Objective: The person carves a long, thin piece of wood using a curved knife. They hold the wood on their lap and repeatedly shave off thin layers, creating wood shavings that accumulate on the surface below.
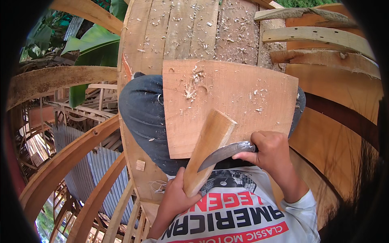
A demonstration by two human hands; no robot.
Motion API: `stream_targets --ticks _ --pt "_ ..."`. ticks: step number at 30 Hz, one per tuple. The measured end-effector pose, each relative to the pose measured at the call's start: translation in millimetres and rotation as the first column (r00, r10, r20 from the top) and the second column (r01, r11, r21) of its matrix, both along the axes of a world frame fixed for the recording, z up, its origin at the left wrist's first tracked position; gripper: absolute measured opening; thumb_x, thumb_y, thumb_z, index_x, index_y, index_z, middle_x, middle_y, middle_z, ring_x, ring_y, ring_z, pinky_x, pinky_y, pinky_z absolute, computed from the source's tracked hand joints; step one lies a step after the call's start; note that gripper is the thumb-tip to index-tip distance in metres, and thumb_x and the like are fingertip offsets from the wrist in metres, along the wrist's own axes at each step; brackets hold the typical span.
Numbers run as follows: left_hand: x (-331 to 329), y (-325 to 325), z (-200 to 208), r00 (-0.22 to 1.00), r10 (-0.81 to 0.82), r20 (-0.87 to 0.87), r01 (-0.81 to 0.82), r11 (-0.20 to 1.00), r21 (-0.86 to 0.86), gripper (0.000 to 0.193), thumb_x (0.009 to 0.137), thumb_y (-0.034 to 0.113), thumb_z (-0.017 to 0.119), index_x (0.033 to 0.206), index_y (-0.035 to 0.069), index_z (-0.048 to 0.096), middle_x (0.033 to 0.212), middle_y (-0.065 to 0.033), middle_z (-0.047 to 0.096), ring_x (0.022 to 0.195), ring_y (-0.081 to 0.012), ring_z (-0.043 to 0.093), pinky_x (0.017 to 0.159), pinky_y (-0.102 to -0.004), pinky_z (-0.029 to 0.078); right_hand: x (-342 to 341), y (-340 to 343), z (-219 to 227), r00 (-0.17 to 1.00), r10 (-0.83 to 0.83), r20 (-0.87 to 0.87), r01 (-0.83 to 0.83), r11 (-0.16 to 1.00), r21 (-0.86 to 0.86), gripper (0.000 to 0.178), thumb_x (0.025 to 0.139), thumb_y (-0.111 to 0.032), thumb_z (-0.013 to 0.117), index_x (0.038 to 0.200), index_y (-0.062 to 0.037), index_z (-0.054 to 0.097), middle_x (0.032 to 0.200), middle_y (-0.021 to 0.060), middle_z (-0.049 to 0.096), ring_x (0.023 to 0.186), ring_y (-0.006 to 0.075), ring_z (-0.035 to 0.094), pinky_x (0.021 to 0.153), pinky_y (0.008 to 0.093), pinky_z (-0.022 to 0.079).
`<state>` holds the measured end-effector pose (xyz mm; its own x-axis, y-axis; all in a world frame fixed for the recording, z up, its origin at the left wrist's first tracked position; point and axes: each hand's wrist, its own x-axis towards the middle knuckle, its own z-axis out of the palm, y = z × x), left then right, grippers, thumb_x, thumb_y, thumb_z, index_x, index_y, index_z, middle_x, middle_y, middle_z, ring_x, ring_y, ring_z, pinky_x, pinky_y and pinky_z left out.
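Observation:
My left hand (178, 195) is closed around the near end of a wooden block (211, 139), which slants up and away to the right. The block's far part lies over a flat wooden board (233, 91) resting across my lap. In my right hand (270, 150) is a knife (227, 152) with a broad, curved metal blade. My fist hides its handle. The blade points left and lies across the block, its tip near the block's left edge. Pale curled shavings (190, 87) are scattered over the board.
I sit on a plank deck (178, 28) strewn with shavings. Curved wooden ribs (320, 36) rise at the right, and more ribs (69, 158) cross the left side. Beyond them lie corrugated metal sheets (103, 170) and stacked timber. A small wood offcut (140, 165) sits by my left leg.

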<state>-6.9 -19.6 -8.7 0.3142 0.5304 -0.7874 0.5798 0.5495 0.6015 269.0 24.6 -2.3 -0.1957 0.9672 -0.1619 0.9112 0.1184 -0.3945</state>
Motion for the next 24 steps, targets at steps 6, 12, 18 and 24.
stream_targets --ticks 6,12,18,24 --pt "-9.7 -20.2 -8.7 0.996 -0.082 -0.042 0.083 0.996 0.024 0.063 0.062 0.022 0.074 0.115 0.001 0.046 0.093 -0.0253 0.063 0.089 -0.0421 0.062 0.078 -0.0423 0.049 67.3 46.4 -15.5 0.725 -0.687 0.048 0.675 0.723 0.147 0.057 0.076 -0.053 0.069 0.058 -0.0017 0.051 0.049 0.0133 0.049 0.046 0.0324 0.055 0.046 0.0399 0.042" --pt "-5.3 -5.9 -2.7 0.987 0.069 0.147 -0.067 0.998 -0.018 0.065 0.061 0.014 0.072 0.119 -0.001 0.047 0.094 -0.0211 0.064 0.09 -0.0315 0.064 0.08 -0.0348 0.048 29.2 13.7 24.7 0.976 -0.212 -0.045 0.213 0.977 0.02 0.056 0.074 -0.053 0.071 0.059 -0.0028 0.052 0.048 0.0114 0.05 0.046 0.0289 0.055 0.044 0.0359 0.042" --pt "1.3 6.9 3.8 0.977 0.114 0.181 -0.1 0.991 -0.087 0.061 0.062 0.007 0.069 0.119 -0.001 0.048 0.096 -0.0169 0.062 0.09 -0.0219 0.061 0.083 -0.0318 0.046 -5.3 1.9 2.6 0.998 -0.012 -0.069 0.008 0.999 -0.052 0.056 0.069 -0.058 0.072 0.055 -0.0085 0.05 0.047 0.0086 0.048 0.046 0.0262 0.057 0.045 0.0357 0.044" --pt "-9.1 -6.8 -11.8 0.968 0.033 0.249 -0.011 0.996 -0.09 0.06 0.062 0.008 0.07 0.116 -0.001 0.048 0.097 -0.0155 0.061 0.091 -0.0201 0.058 0.084 -0.0312 0.045 103.2 58.0 -8.8 0.718 -0.689 0.099 0.675 0.724 0.142 0.055 0.081 -0.051 0.066 0.065 0.0012 0.057 0.05 0.0137 0.051 0.044 0.0288 0.052 0.044 0.034 0.04"
